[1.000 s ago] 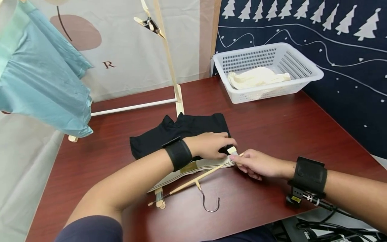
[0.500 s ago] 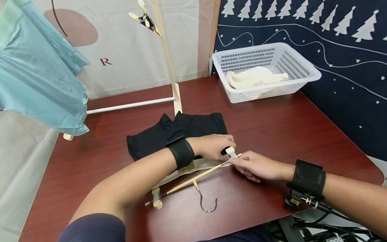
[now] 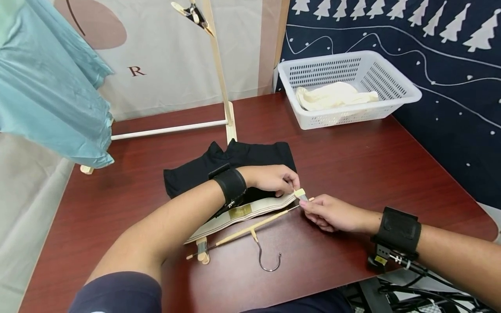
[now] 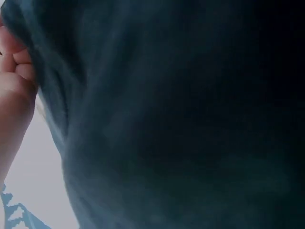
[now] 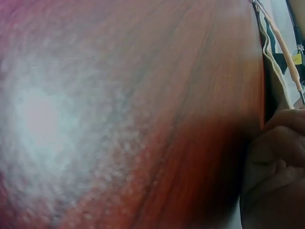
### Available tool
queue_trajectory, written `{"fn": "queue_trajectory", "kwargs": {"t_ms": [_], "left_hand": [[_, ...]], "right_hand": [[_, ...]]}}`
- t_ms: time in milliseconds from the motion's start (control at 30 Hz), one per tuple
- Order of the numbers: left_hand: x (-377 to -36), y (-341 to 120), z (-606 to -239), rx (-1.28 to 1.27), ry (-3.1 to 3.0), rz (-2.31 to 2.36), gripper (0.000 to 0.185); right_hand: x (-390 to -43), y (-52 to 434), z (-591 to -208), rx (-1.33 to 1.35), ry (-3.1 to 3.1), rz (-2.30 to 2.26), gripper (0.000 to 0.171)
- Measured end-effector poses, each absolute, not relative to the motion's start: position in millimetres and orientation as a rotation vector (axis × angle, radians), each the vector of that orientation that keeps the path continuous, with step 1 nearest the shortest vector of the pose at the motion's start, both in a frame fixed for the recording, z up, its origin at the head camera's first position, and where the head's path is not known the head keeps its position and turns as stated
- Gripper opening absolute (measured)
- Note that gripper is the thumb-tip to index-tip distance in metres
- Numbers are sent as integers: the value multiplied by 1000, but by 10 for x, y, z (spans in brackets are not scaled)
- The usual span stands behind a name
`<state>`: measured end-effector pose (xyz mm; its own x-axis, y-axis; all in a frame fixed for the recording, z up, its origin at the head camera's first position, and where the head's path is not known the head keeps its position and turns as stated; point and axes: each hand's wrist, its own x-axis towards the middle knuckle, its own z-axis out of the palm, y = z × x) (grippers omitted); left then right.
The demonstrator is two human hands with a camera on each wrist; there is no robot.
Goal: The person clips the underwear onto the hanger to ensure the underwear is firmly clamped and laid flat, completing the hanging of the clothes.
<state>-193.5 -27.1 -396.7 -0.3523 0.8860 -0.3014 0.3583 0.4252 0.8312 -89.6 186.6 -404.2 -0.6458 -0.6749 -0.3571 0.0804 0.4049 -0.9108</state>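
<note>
A black garment (image 3: 235, 163) with a beige waistband (image 3: 242, 215) lies flat on the dark red table (image 3: 352, 165). Along the waistband lies a wooden clip hanger (image 3: 250, 228) with a metal hook (image 3: 270, 261). My left hand (image 3: 290, 188) pinches the waistband's right corner beside the hanger's right clip (image 3: 299, 193). My right hand (image 3: 307, 204) pinches that clip from the right. The hanger's left clip (image 3: 202, 251) lies off the cloth. In the left wrist view only dark cloth (image 4: 181, 114) and curled fingers (image 4: 19, 62) show. Blurred table (image 5: 119, 119), fingers (image 5: 279, 157) and the waistband edge (image 5: 274, 71) fill the right wrist view.
A white plastic basket (image 3: 395, 93) with a cream cloth (image 3: 332, 95) stands at the back right. A wooden rack (image 3: 225, 104) stands behind the garment, with a teal garment (image 3: 51, 95) hanging at the left. Cables (image 3: 411, 291) hang off the near right edge.
My left hand has gone from lying over the garment to pinching the waistband corner at the clip. The right hand has stayed on the clip and the hanger has shifted slightly.
</note>
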Motion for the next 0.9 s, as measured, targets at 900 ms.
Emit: {"fn": "queue_trajectory", "kwargs": {"t_ms": [900], "left_hand": [[-1974,-332,-3952,989,1894,980,12]], "right_hand": [[-926,1889,-4093,-410,1721,-1453,56]]}}
